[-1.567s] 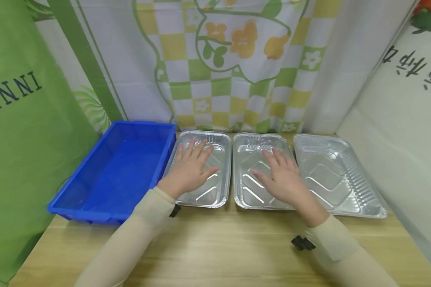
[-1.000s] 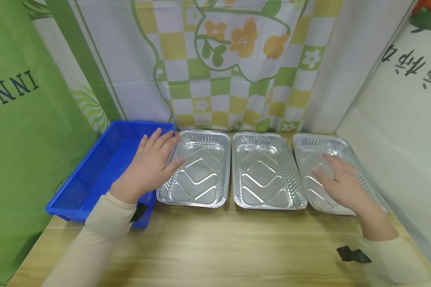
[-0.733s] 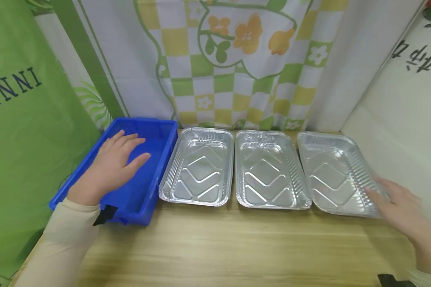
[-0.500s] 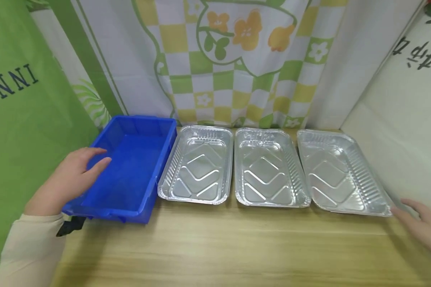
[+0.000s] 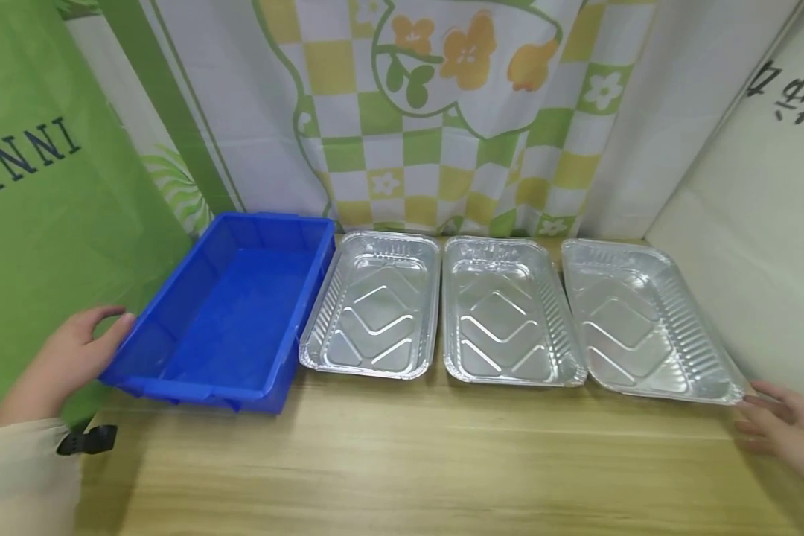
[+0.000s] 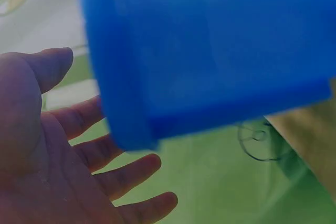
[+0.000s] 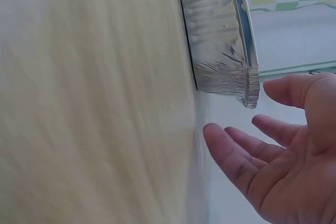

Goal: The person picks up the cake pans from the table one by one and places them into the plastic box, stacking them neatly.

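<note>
My left hand (image 5: 67, 361) is beside the outer left rim of a blue plastic bin (image 5: 241, 320). In the left wrist view its fingers are spread and reach behind the bin's corner (image 6: 131, 135), the thumb apart from the wall; whether any fingertip touches cannot be told. At the far right, my right hand (image 5: 787, 428) is by the front corner of the right foil tray (image 5: 623, 335). The right wrist view has that hand (image 7: 289, 150) with loosely bent fingers and a small gap to the crimped foil corner (image 7: 226, 77). Neither hand holds anything.
Two more foil trays, a left one (image 5: 378, 316) and a middle one (image 5: 502, 320), stand between the bin and the right tray. All sit on a wooden table (image 5: 409, 461). A patterned curtain (image 5: 435, 149) hangs behind, with a green cloth (image 5: 27, 246) at the left.
Both hands have moved apart: the left from over the left foil tray, across the bin to its outer side; the right from over the middle tray to the right tray's front corner.
</note>
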